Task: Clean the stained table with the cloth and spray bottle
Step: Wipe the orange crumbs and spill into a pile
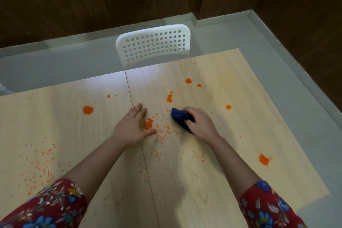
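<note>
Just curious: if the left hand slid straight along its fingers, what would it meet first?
Likely nothing soon: from the left hand the line crosses bare table, left of an orange stain, to the white chair.

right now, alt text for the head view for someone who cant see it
A person's right hand grips a bunched blue cloth on a pale wooden table spattered with orange stains and crumbs, while the left hand rests flat beside one stain. A white chair stands at the far edge.
</note>
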{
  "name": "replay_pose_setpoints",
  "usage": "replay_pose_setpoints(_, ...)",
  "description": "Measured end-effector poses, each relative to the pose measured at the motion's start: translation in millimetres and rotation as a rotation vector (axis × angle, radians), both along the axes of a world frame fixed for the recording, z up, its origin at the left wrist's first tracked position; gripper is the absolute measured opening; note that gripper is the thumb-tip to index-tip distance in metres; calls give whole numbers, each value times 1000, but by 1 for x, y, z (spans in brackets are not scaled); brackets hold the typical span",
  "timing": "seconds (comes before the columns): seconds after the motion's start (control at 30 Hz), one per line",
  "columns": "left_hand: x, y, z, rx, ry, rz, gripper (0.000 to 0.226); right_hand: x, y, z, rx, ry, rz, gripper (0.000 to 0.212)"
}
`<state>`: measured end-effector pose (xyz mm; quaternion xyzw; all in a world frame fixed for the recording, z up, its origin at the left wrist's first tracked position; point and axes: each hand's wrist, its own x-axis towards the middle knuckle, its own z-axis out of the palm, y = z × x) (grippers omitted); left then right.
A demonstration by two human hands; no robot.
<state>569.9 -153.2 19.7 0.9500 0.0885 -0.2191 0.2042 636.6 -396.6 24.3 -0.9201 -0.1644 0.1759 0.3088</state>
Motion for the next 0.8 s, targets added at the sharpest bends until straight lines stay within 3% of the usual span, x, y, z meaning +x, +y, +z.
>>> replay_pose_setpoints(0.13,-2,-23,8,121,-81,-225,106,8,-27,12,196,-11,-375,35)
replay_pose_setpoints(0.23,-7,-51,11,140,-90,-376,111,52,-52,17,129,-56,-579,33)
replay_pose_setpoints(0.4,-15,-76,2,168,-43,-441,117,73,-62,18,48,215,-440,32)
replay_pose_setpoints(0.53,-18,-76,0,135,-52,-416,116,6,-46,5,89,187,-217,32)
replay_pose_setpoints(0.6,-17,-77,1,129,-50,-413,116,-15,-51,1,193,169,-238,32)
replay_pose_setpoints(0.7,-13,-78,2,150,-48,-413,119,-6,-87,5,288,-12,-566,34)
replay_pose_setpoints(0.8,-10,-80,4,186,-55,-425,120,21,-141,6,168,-97,-927,27)
